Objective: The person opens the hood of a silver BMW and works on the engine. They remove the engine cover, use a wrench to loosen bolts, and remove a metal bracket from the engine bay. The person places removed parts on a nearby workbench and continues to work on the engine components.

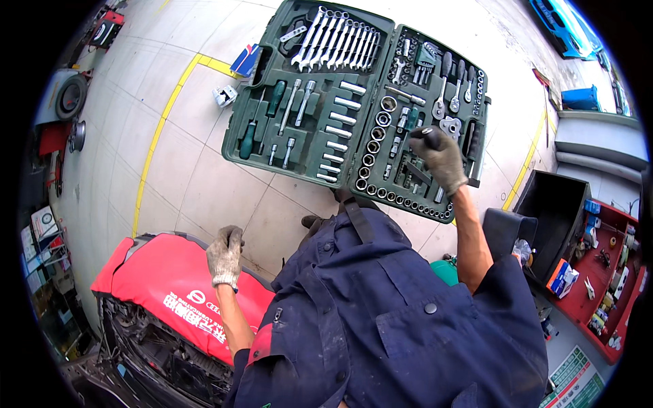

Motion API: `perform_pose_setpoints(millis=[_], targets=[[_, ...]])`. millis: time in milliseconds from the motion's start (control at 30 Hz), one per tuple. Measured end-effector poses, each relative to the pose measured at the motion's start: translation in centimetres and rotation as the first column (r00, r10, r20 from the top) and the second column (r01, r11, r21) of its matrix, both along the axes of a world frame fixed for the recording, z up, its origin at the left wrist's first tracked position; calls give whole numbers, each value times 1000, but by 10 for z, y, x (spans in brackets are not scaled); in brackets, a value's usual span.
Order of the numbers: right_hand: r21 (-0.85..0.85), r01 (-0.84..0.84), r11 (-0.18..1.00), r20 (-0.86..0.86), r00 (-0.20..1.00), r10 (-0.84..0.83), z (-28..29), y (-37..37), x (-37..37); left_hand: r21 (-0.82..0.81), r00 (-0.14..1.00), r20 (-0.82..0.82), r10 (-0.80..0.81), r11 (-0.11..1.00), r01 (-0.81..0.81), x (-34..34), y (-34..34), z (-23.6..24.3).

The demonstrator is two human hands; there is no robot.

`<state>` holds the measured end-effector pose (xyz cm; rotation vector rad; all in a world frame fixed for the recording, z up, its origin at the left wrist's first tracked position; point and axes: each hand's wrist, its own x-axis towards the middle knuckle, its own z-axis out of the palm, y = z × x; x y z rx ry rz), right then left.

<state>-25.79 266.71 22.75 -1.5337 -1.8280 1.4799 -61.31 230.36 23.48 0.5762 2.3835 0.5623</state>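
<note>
My right hand [441,162], in a worn grey work glove, is closed around a black-handled tool [431,138] over the right half of the open tool case [235,139]. The handle's end faces up, and the rest of the tool is hidden. Beneath and around that hand are sockets [373,147], ratchets [455,103] and a round tool head [449,126] in their recesses. My left hand [226,255], gloved too, hangs above the red fender cover [163,272] with its fingers curled in and nothing visible in them. Combination wrenches [333,44] and green-handled screwdrivers [248,139] fill the case's left half.
The car's exposed engine bay [156,353] lies at lower left, beside the cover. A blue box [245,61] and a small silver part [224,96] are left of the case. On the right stand a black bin [551,217] and a red tray [578,299] of small items.
</note>
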Motion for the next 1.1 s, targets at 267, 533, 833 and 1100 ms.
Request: perform_pose_setpoints(millis=[267, 533, 833, 1100], targets=[[58, -758, 649, 513, 581, 632, -31, -87, -122, 15, 991, -43, 123, 992, -122, 20, -44, 3], [118, -860, 496, 754, 402, 519, -39, -94, -155, -46, 917, -99, 387, 919, -392, 82, -122, -14], [61, -804, 591, 638, 487, 596, -58, -91, -128, 31, 781, 18, 624, 781, -624, 111, -208, -36], [-213, -553, 806, 218, 777, 591, -110, -39, -131, 37, 795, 17, 606, 794, -606, 89, -270, -55]])
